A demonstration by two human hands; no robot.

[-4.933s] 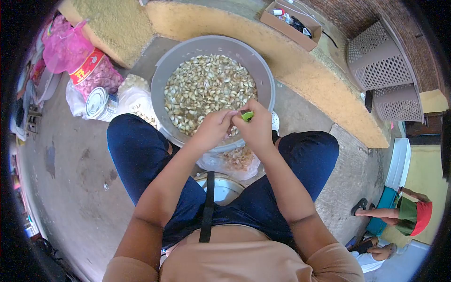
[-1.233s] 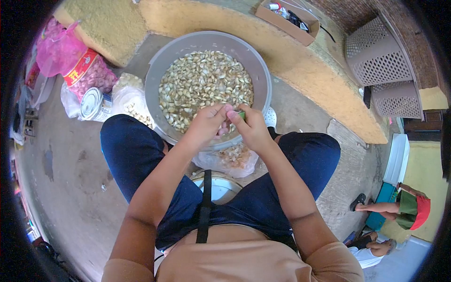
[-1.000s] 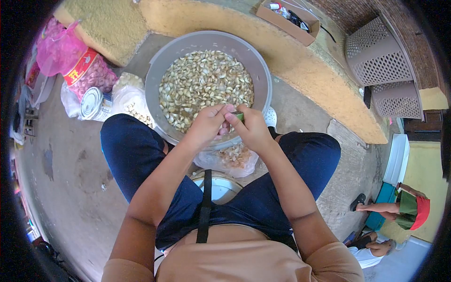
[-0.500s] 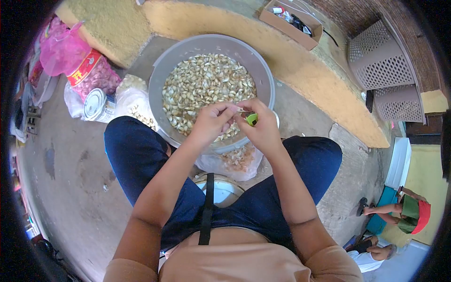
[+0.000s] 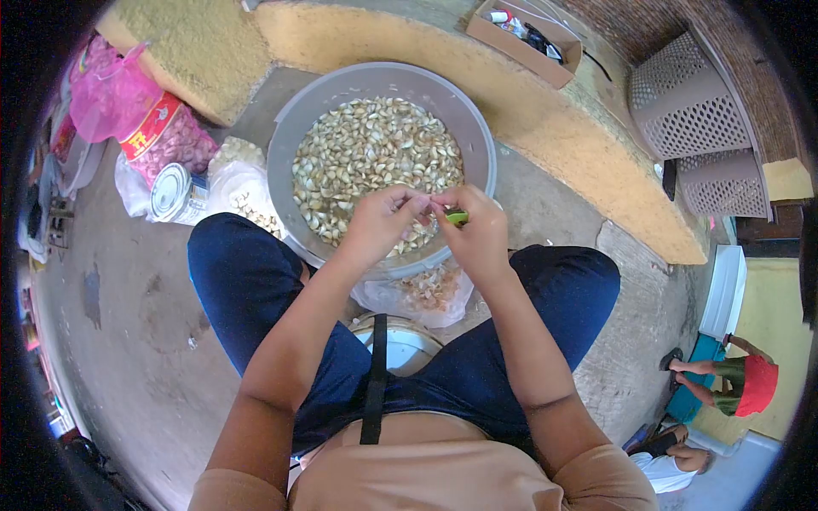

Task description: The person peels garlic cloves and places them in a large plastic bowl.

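A large grey tub (image 5: 477, 140) in front of me holds a great many garlic cloves (image 5: 375, 145) in water. Over its near side, my left hand (image 5: 383, 220) is closed, thumb and fingers pinching a garlic clove that the fingers mostly hide. My right hand (image 5: 475, 228) meets it fingertip to fingertip, wrapped round a small knife with a green handle (image 5: 457, 218). The knife's blade is hidden between the hands. Below the tub's near rim, a clear plastic bag (image 5: 456, 307) holds brownish garlic skins.
At left stand a pink mesh sack of garlic (image 5: 175, 140), a tin can (image 5: 171, 192) and a white bag of peeled cloves (image 5: 243, 192). A cardboard box (image 5: 524, 43) rests on the yellow ledge (image 5: 596, 162). Perforated crates (image 5: 694, 111) stand at right. Two people are at lower right.
My right fingers have closed in against the left fingertips, and less of the green handle shows. The person in red at right has shifted slightly.
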